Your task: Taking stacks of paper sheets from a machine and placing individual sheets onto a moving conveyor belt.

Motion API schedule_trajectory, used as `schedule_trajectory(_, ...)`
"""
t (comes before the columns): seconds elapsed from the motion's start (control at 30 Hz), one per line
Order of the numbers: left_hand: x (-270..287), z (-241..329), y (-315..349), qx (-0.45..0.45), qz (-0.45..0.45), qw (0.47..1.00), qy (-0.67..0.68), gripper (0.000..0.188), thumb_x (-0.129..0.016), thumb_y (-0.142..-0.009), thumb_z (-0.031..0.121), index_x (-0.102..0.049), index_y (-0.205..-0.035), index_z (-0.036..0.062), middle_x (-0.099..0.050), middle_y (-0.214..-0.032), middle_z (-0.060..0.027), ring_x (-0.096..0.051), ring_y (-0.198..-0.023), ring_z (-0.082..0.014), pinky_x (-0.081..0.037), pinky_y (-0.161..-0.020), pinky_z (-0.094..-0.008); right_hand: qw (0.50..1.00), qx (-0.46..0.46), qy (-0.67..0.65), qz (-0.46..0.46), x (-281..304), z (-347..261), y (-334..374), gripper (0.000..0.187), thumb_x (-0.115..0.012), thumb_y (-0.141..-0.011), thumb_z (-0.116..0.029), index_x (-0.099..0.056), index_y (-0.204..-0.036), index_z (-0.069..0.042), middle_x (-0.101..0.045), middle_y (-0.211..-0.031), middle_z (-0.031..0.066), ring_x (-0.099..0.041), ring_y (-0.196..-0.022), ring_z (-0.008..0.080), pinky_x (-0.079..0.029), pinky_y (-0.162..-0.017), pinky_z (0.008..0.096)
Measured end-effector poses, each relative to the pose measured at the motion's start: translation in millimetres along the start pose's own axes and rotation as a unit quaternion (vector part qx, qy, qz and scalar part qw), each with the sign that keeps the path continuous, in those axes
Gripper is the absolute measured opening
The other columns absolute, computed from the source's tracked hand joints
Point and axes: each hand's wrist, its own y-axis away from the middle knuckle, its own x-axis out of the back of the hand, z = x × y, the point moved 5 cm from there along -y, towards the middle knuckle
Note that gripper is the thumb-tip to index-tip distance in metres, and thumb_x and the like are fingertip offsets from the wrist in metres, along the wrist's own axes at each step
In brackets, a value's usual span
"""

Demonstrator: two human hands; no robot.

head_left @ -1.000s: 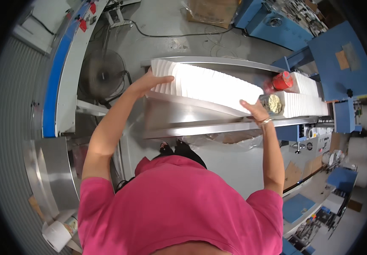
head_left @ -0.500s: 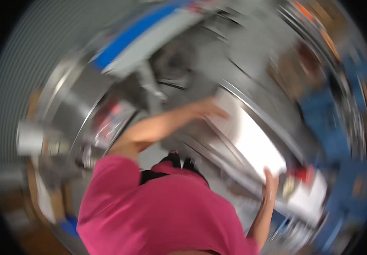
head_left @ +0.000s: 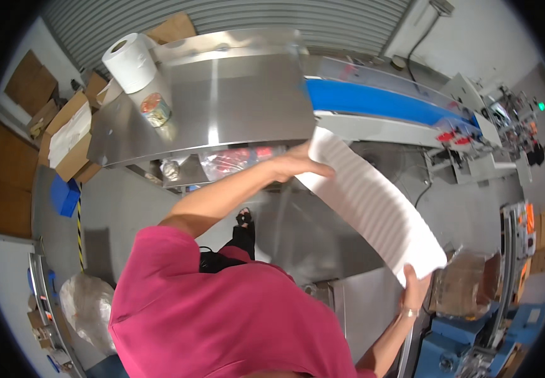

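Observation:
A long, smooth white piece [head_left: 373,211] with faint bands across it hangs slantwise in front of me, slightly bowed. Its exact kind I cannot make out. My left hand [head_left: 296,164] is closed on its upper left end, near the corner of a steel table [head_left: 222,104], with the thumb lying on the white face. At the lower right end my right hand [head_left: 415,288] grips the corner, thumb on top and a band around the wrist. The fingers beneath are hidden on both hands.
On the steel table stand a white roll [head_left: 130,66] and a small round jar [head_left: 156,109]. A blue conveyor belt [head_left: 386,102] extends right from it. Open cardboard boxes [head_left: 74,138] sit at left; blue machinery [head_left: 455,343] and a plastic-wrapped box [head_left: 468,283] at lower right.
My view has swung right-to-left, from the blurred machinery side to the steel table. The white piece has come with my hands and now reaches the table's near corner.

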Motion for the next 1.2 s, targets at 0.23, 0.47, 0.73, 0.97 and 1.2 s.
schedule_trajectory(0.23,224,4,89,0.089,0.229,0.969,0.0,0.078,-0.076,-0.075,0.024,-0.036,-0.137,0.0009,-0.049,-0.13,-0.0137,-0.046,-0.12,-0.0242,-0.035,-0.103,-0.0369,0.947,0.021,-0.017,-0.319,-275,-13,-130,0.065,-0.068,-0.073,-0.008,-0.042,-0.133,0.0,-0.056,-0.12,0.0082,-0.053,-0.11,0.0201,-0.042,-0.094,0.0334)
schedule_trajectory(0.47,339,-6,147,0.25,0.401,0.88,-0.037,0.085,-0.074,-0.076,0.044,-0.038,-0.138,-0.0005,-0.048,-0.136,-0.0163,-0.038,-0.131,-0.0264,-0.025,-0.11,-0.0385,0.874,-0.082,0.097,-0.469,-459,-5,-187,0.055,-0.074,-0.073,-0.025,-0.052,-0.121,-0.008,-0.061,-0.109,0.0075,-0.058,-0.1,0.0224,-0.05,-0.081,0.0399)
schedule_trajectory(0.73,346,20,150,0.215,0.499,0.811,-0.217,0.088,-0.074,-0.074,0.048,-0.039,-0.137,-0.0024,-0.048,-0.133,-0.023,-0.045,-0.125,-0.0314,-0.032,-0.106,-0.0396,0.873,-0.075,0.135,-0.463,-475,-16,-202,0.072,-0.07,-0.077,-0.03,-0.036,-0.137,-0.01,-0.055,-0.117,0.0082,-0.056,-0.103,0.0198,-0.051,-0.079,0.0341)
schedule_trajectory(0.97,203,75,46,-0.068,0.501,0.722,-0.473,0.05,-0.069,-0.08,0.021,-0.054,-0.123,0.0003,-0.046,-0.13,-0.0266,-0.041,-0.123,-0.0406,-0.034,-0.101,-0.0486,0.844,-0.022,0.06,-0.533,-442,13,-244,0.073,-0.069,-0.084,-0.04,-0.038,-0.133,0.003,-0.056,-0.119,0.0142,-0.055,-0.106,0.0202,-0.047,-0.083,0.0287)
schedule_trajectory(1.2,87,31,-82,-0.085,0.43,0.709,-0.552,0.073,-0.068,-0.077,0.03,-0.037,-0.135,-0.0026,-0.036,-0.139,-0.0232,-0.031,-0.129,-0.0425,-0.023,-0.102,-0.0556,0.743,-0.326,-0.069,-0.581,-423,23,-251,0.055,-0.046,-0.096,-0.045,-0.038,-0.138,-0.009,-0.054,-0.12,0.0117,-0.056,-0.105,0.0179,-0.05,-0.084,0.0331)
